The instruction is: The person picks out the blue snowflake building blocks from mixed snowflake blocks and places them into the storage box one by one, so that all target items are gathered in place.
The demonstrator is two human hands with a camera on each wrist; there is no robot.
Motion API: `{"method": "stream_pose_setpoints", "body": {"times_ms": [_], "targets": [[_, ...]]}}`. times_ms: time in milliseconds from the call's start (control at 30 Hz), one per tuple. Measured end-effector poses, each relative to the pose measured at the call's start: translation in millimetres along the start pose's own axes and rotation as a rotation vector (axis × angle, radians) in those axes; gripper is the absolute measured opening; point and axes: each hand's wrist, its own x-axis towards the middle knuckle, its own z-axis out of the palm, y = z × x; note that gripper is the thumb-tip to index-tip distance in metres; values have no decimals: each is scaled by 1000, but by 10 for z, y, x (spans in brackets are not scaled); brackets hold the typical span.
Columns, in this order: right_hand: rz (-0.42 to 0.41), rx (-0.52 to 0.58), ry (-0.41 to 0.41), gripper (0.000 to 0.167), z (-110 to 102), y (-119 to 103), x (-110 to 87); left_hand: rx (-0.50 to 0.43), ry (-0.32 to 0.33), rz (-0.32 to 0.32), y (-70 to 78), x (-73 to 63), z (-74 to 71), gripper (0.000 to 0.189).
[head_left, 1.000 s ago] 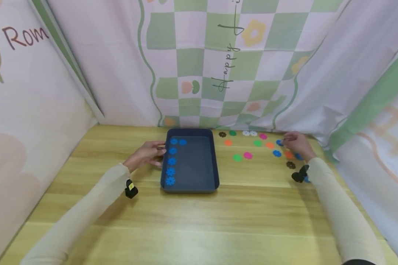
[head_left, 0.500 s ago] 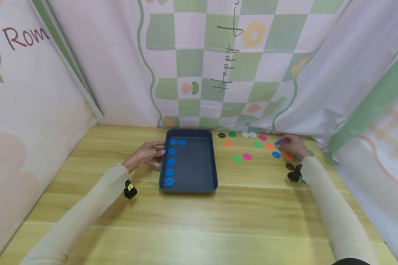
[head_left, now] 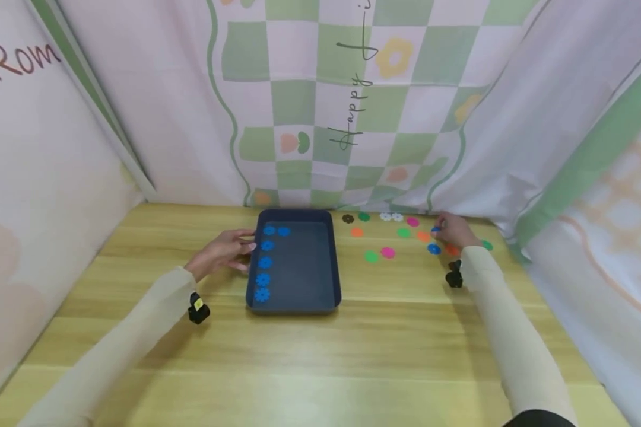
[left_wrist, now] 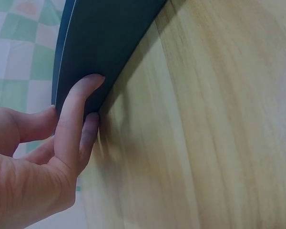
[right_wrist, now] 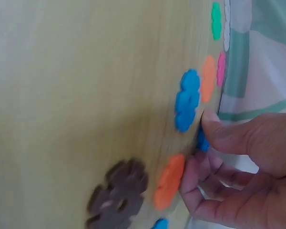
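A dark rectangular tray (head_left: 294, 308) stands on the table, with several blue flower-shaped discs (head_left: 265, 262) lying along its left side and one more at the top. My left hand (head_left: 221, 252) is at the tray's left wall, fingertips touching the outer side and rim, as the left wrist view (left_wrist: 43, 157) shows. At the far right, my right hand (head_left: 456, 230) pinches a blue flower-shaped disc (right_wrist: 203, 140) between thumb and fingers, close to the tabletop. Fingers partly hide that disc. Another blue disc (right_wrist: 188, 100) and an orange disc (right_wrist: 169, 182) lie beside the hand.
Loose discs in mixed colours lie right of the tray: light green (head_left: 371, 257), pink (head_left: 387, 252), orange (head_left: 357, 232), white (head_left: 386, 217) and brown (head_left: 348, 219) among them. A checked curtain (head_left: 320, 118) hangs at the table's back edge (head_left: 203, 205).
The head view has turned slightly right. My right hand has shifted a little left and its fingertips have come together on the blue disc. My left hand stays at the tray.
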Motion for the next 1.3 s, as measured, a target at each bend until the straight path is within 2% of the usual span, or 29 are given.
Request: {"method": "stream_pose_setpoints", "body": {"times_ms": [233, 433, 600, 767, 900, 1100, 1300], "targets": [[38, -39, -51, 28, -37, -48, 36, -3, -10, -1, -25, 28, 27, 61], [31, -24, 3, 24, -55, -25, 122, 17, 14, 3, 25, 1, 10, 61], [70, 62, 31, 19, -80, -102, 106, 42, 16, -4, 37, -44, -1, 61], [25, 107, 68, 25, -116, -238, 19, 56, 24, -1, 21, -42, 6, 60], [9, 139, 30, 32, -121, -388, -54, 45, 22, -7, 20, -29, 36, 60], [-15, 66, -11, 25, -2, -691, -130, 38, 27, 0, 29, 2, 40, 59], [-79, 170, -53, 28, 102, -1010, -212, 46, 28, -8, 46, -1, 29, 59]]}}
